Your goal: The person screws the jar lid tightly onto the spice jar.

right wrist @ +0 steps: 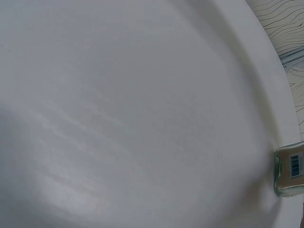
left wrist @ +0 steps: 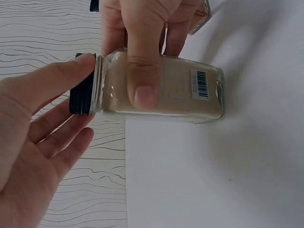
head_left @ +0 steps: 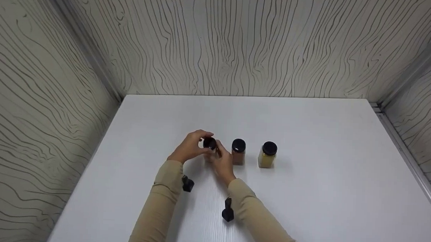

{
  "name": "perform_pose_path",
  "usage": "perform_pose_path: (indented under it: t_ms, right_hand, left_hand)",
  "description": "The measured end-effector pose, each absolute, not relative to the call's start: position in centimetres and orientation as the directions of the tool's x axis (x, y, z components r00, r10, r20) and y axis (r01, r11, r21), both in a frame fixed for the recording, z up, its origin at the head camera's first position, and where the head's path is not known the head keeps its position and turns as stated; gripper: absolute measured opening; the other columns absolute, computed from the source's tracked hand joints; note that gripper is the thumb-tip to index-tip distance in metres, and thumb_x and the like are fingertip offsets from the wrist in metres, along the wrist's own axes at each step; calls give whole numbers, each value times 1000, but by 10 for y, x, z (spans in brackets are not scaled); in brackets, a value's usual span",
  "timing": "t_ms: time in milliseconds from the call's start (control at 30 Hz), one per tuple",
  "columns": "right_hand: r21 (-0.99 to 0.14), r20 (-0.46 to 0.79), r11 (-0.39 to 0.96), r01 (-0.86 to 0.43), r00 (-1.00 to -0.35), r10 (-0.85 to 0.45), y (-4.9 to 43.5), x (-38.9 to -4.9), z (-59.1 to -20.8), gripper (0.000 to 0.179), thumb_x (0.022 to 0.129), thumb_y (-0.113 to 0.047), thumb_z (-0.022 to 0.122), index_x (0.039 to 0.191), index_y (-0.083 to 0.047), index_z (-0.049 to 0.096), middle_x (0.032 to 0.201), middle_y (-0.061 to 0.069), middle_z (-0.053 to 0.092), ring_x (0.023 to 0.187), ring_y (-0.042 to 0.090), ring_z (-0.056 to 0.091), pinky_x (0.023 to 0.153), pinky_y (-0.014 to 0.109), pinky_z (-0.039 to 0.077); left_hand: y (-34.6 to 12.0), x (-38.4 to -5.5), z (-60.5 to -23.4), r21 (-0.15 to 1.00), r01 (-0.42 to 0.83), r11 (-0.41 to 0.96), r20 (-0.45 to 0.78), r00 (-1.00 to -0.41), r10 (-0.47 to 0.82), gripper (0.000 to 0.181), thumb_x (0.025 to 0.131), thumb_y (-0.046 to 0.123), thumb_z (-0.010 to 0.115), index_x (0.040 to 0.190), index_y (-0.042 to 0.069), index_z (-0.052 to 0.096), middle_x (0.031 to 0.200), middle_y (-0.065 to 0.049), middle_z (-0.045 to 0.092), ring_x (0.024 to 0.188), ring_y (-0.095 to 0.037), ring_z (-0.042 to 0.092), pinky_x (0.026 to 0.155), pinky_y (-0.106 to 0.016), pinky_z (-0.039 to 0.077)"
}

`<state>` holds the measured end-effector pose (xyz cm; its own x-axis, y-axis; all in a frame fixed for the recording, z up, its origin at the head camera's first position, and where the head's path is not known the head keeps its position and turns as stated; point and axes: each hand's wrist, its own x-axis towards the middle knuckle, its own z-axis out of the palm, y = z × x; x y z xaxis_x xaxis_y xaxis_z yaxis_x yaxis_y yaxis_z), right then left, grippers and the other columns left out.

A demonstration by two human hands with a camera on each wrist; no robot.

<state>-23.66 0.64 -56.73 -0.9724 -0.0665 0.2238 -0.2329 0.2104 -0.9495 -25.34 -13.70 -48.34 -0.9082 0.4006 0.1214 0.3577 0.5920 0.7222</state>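
A square glass spice jar (left wrist: 183, 88) with pale beige powder and a barcode label stands between my two hands. My left hand (head_left: 191, 147) pinches its black screw cap (left wrist: 81, 92) between thumb and fingers. The cap sits on the neck, with glass rings showing just below it. My right hand (head_left: 224, 163) grips the body of the jar, its thumb (left wrist: 142, 80) lying across the front face. Only the jar's lower end shows at the edge of the right wrist view. Whether the base touches the table, I cannot tell.
Just right of my hands stands a jar of reddish-brown powder (head_left: 238, 157), black-capped. Farther right is a jar of yellowish powder (head_left: 266, 161), also capped. All are on a white table (head_left: 324, 196), with wood-patterned panels (head_left: 232, 46) behind and at the sides.
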Motion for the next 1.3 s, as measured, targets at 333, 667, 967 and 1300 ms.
perform_pose_path:
  t_ms: [333, 667, 967, 1300]
  right_hand:
    - [-944, 245, 205, -257, -966, -84, 7, -238, -569, 57, 85, -6, 71, 136, 6, 49, 137, 27, 54, 129, 40, 52, 108, 47, 46]
    - [-948, 227, 212, -237, -971, -71, 6, -238, -568, 58, 85, -3, 69, 136, 10, 47, 139, 29, 51, 132, 41, 49, 111, 46, 43]
    - [-924, 332, 174, -340, -940, -71, 7, -240, -580, 54, 88, -10, 67, 137, 4, 50, 137, 26, 54, 129, 38, 52, 109, 42, 47]
    - [-952, 230, 184, -243, -969, -89, 6, -238, -572, 55, 86, 7, 62, 138, 12, 44, 142, 31, 47, 133, 44, 45, 111, 48, 41]
  left_hand:
    - [-138, -254, -482, 712, 344, 612, 114, -917, 383, 49, 78, 8, 78, 123, -3, 61, 123, -20, 65, 115, -32, 61, 102, -43, 52]
    - [-137, -254, -480, 715, 356, 602, 117, -909, 399, 44, 80, 3, 75, 121, -4, 62, 123, -20, 65, 117, -32, 62, 102, -44, 53]
    - [-136, -253, -481, 714, 333, 615, 97, -918, 384, 45, 80, 3, 75, 123, -4, 61, 125, -21, 64, 118, -32, 61, 104, -43, 52]
    - [-136, -254, -480, 730, 328, 600, 109, -922, 371, 49, 78, 5, 78, 123, -4, 61, 122, -22, 64, 115, -32, 61, 103, -43, 51]
